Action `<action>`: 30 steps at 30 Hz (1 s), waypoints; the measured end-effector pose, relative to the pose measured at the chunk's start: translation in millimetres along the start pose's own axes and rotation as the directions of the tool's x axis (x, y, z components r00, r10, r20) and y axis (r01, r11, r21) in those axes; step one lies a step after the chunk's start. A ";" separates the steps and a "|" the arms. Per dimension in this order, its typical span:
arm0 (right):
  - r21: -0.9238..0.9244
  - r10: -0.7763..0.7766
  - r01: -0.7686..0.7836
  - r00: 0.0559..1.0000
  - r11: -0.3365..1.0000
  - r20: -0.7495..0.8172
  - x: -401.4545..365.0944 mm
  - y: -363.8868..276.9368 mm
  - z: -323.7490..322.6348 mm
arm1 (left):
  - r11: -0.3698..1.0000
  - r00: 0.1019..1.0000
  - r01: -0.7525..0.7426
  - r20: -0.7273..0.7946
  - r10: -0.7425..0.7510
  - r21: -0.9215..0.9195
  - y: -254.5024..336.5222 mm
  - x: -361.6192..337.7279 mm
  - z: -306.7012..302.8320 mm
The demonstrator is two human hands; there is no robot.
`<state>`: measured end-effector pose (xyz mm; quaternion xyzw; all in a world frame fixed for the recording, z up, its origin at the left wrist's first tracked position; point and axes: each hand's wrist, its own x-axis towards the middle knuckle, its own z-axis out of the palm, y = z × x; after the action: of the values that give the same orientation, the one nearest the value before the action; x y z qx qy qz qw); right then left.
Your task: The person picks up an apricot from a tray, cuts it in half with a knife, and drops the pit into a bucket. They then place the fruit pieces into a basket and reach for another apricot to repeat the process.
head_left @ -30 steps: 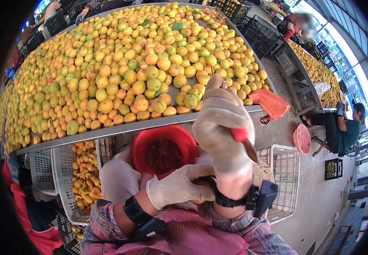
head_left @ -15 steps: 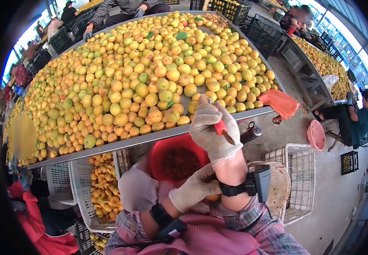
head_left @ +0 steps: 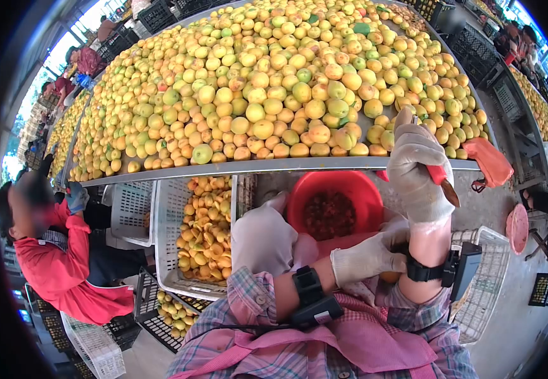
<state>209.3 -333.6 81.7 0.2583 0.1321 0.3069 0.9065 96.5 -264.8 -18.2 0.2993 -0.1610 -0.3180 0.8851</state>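
My right hand (head_left: pixel 420 167), in a pale work glove, is closed around a small red-handled knife (head_left: pixel 437 174). A bit of metal shows above its fingers, and a brownish end sticks out below. The hand is raised in front of the metal table's edge, near the heaped apricots (head_left: pixel 255 112). My left hand (head_left: pixel 365 258), gloved too, is curled close to my right wrist over my lap. An apricot (head_left: pixel 389 276) peeks out beneath its fingers, which partly hide it. Between my knees stands a red tub (head_left: pixel 370 201) with dark, wet-looking pieces in it.
Left of my legs, a white crate (head_left: pixel 168 243) contains split apricots. Another white crate (head_left: pixel 490 278) stands at right. An orange cloth pouch (head_left: pixel 489 161) lies on the table's corner. A person in red (head_left: pixel 53 265) sits at left. A pink basket (head_left: pixel 517 228) is farther right.
My view has turned left, so the scene shifts right and the person in red shows more fully. My right hand still grips the knife, and my left hand stays near my right wrist.
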 end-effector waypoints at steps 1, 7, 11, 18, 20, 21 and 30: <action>-0.025 0.000 0.000 1.000 1.000 0.010 -2.7 3.3 3.1 | 1.000 1.000 -0.001 0.004 0.001 -0.004 2.5 0.6 0.3; -0.137 0.000 0.011 0.997 0.990 0.082 -7.8 -1.1 8.0 | 0.940 0.986 0.151 -0.110 -0.123 0.305 34.3 -13.7 -8.7; -0.185 -0.028 0.039 0.998 0.982 0.060 -18.8 -17.5 2.0 | 0.472 0.919 0.361 -0.392 -0.035 0.804 74.9 -29.5 -1.0; -0.301 0.081 -0.119 0.987 0.946 -0.136 -24.2 -46.3 -51.8 | -0.389 0.834 0.478 -0.269 0.482 0.787 114.7 -55.8 -25.8; -0.427 0.058 -0.145 0.976 0.892 -0.210 -26.6 -47.7 -71.7 | 0.266 0.690 0.397 -0.477 0.545 0.878 128.0 -61.4 -28.2; -0.499 0.048 -0.164 0.970 0.851 -0.237 -27.6 -44.1 -77.3 | 0.707 0.635 0.256 -0.666 0.392 0.660 137.2 -64.7 -25.7; -0.957 -0.360 -0.265 0.910 -0.120 -0.207 -39.2 -9.2 -67.0 | 0.586 0.687 -0.681 -0.661 0.303 -0.439 154.6 -103.8 -32.3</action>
<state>156.7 -338.4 24.0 -0.5840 0.0531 0.3120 0.7475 106.5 -86.9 44.8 -0.0172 0.1268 0.0107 0.9917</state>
